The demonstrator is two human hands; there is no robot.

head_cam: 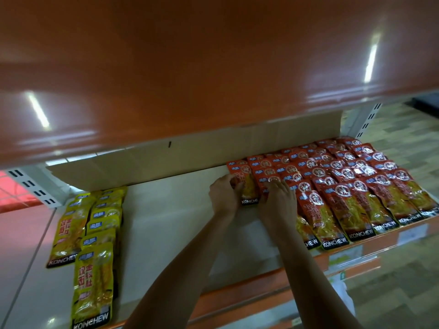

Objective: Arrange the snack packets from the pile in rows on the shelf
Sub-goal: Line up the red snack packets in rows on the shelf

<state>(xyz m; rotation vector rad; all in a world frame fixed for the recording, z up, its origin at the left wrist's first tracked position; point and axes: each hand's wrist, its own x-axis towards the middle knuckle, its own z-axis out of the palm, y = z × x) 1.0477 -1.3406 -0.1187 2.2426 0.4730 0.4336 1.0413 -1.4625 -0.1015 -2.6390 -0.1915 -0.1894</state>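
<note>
Red snack packets (356, 186) lie in overlapping rows across the right half of the white shelf (166, 222). At the left end of those rows lies one red packet (248, 186) near the back. My left hand (224, 197) grips that packet's left edge with curled fingers. My right hand (278, 200) lies with spread fingers on the neighbouring red packets just right of it. Yellow snack packets (95, 233) lie in two overlapping rows at the shelf's left.
A cardboard sheet (190, 153) stands along the back of the shelf. An orange shelf (190, 67) hangs low overhead. Slotted white uprights (33, 188) stand at both back corners. The shelf's orange front edge (261, 288) carries price labels. Tiled floor shows at right.
</note>
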